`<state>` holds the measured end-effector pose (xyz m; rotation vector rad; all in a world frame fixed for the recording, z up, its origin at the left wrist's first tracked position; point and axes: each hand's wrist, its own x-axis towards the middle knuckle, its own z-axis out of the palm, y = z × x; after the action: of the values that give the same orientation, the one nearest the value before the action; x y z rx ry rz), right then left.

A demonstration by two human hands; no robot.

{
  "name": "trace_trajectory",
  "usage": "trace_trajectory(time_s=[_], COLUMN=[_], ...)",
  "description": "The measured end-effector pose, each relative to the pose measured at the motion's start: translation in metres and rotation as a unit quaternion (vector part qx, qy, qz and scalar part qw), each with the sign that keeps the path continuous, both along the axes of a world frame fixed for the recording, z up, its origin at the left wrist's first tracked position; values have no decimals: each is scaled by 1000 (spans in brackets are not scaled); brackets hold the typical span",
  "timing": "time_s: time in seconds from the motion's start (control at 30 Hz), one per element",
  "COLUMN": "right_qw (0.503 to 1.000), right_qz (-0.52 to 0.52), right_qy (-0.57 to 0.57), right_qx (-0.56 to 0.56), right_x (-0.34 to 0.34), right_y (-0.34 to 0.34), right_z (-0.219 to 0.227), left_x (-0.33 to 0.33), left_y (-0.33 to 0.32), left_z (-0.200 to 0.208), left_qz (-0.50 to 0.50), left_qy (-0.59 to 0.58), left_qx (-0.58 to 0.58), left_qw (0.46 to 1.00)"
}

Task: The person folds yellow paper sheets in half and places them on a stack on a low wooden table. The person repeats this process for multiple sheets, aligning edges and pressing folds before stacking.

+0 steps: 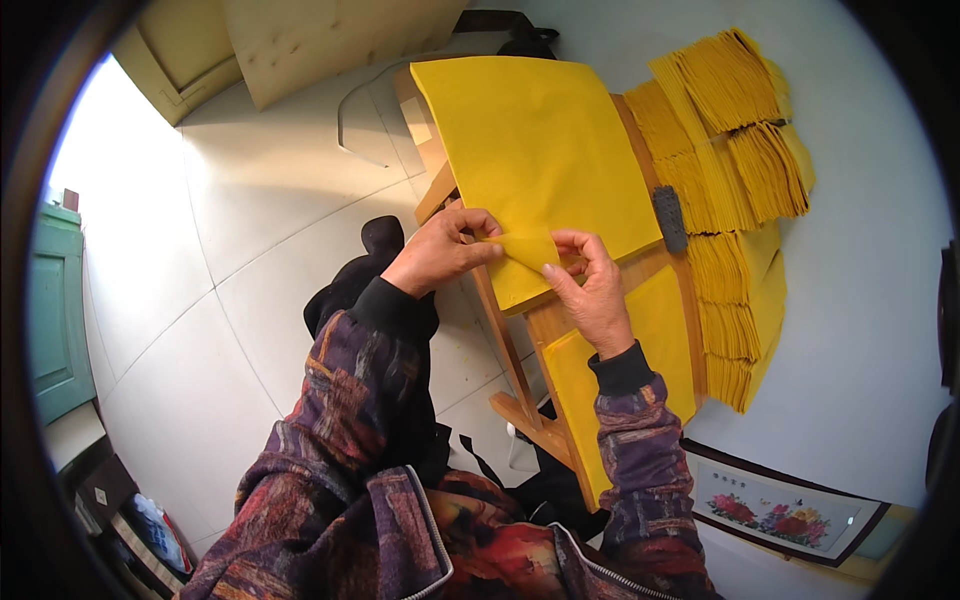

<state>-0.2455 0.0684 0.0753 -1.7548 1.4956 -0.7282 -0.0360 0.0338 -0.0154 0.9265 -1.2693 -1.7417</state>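
A broad stack of thin yellow sheets (540, 140) lies on a wooden table (548, 322). At its near left corner, the top yellow sheet (527, 247) is lifted and folded up between my hands. My left hand (445, 247) pinches this raised part from the left with thumb and forefinger. From the right, my right hand (592, 295) grips it, thumb against the bent fingers. A second stack of yellow sheets (652, 325) lies nearer me, partly under my right forearm. Beyond the large stack's right edge is a dark grey block (669, 218).
Several folded yellow bundles (728, 85) line the table's right side against a pale wall. A framed flower picture (780, 508) is at lower right. Tiled floor (250, 260) spreads to the left, with a teal cabinet (58, 310) at the edge. Beige boards (320, 40) stand behind.
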Motion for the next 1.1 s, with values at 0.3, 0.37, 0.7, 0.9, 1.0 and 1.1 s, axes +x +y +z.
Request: trace_trajectory(time_s=[0.3, 0.37, 0.7, 0.9, 1.0, 1.1], right_qw=[973, 979, 903, 943, 948, 944], right_qz=[48, 19, -146, -231, -276, -313], right_qy=[177, 127, 210, 145, 78, 29], right_qx=[-139, -156, -346, -190, -136, -102], right_x=[9, 10, -83, -135, -150, -157], right_y=[-8, -3, 70, 206, 258, 295], right_z=[-14, -10, 89, 81, 52, 21], left_x=[-1, -4, -6, -18, -45, -77], left_y=[3, 6, 12, 40, 80, 114], left_z=[9, 18, 7, 21, 34, 48], left_qz=[32, 7, 221, 281, 153, 56], left_qy=[-29, 86, -94, -60, -30, -44], left_qx=[-54, -9, -108, -250, -256, -247], left_qw=[998, 996, 965, 925, 954, 966])
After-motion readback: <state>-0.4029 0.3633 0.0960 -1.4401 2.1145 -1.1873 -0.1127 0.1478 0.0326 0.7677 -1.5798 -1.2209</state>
